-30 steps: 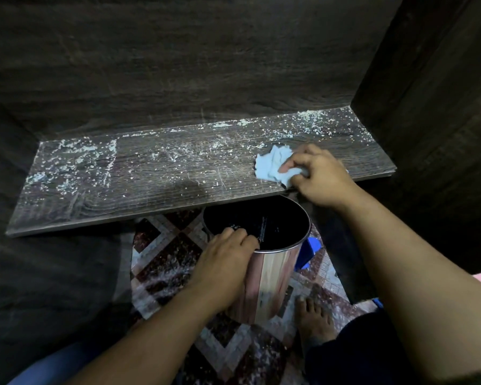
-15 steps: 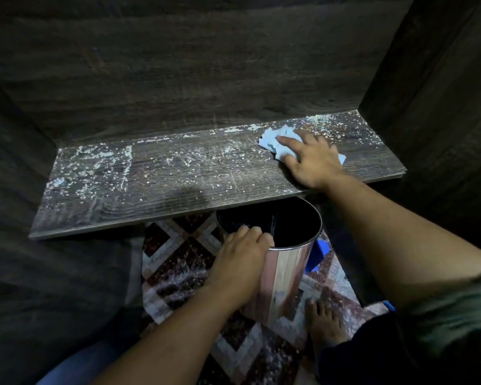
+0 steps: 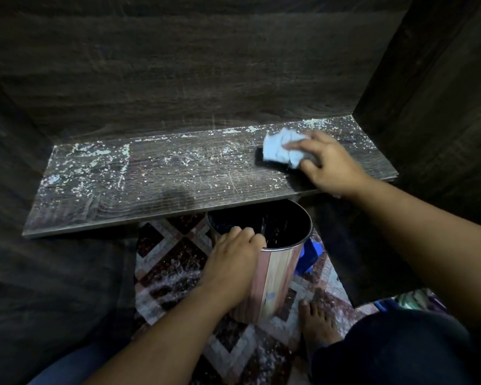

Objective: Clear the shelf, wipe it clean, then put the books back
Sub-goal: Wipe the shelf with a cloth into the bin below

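Two hands: the right hand point(image 3: 331, 165) presses nearly straight fingers onto a crumpled pale-blue cloth point(image 3: 279, 151) at the right end of the dusty dark wooden shelf point(image 3: 164, 187). Below the shelf's front edge, the left hand point(image 3: 231, 269) curls its fingers over the rim of a shiny metal bin point(image 3: 278, 276).

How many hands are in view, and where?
2. The right hand presses the blue cloth on the shelf, right end; the left hand grips the bin below it.
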Action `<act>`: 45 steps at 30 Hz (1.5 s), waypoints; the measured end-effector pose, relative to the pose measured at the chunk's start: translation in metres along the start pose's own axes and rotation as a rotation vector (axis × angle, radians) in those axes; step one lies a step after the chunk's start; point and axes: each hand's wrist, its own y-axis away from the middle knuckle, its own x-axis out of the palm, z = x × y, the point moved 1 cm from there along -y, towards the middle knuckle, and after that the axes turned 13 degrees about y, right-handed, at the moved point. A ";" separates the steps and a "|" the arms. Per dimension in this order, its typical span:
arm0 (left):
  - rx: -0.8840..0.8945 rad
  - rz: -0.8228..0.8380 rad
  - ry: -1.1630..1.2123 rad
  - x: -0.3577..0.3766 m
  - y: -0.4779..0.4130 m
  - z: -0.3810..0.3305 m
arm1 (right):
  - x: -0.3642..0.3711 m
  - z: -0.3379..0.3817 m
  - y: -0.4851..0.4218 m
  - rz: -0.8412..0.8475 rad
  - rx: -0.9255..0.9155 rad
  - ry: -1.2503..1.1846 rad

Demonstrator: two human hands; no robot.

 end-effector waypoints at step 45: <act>-0.020 -0.064 0.010 0.001 -0.001 0.010 | 0.014 -0.014 -0.010 -0.024 0.010 0.011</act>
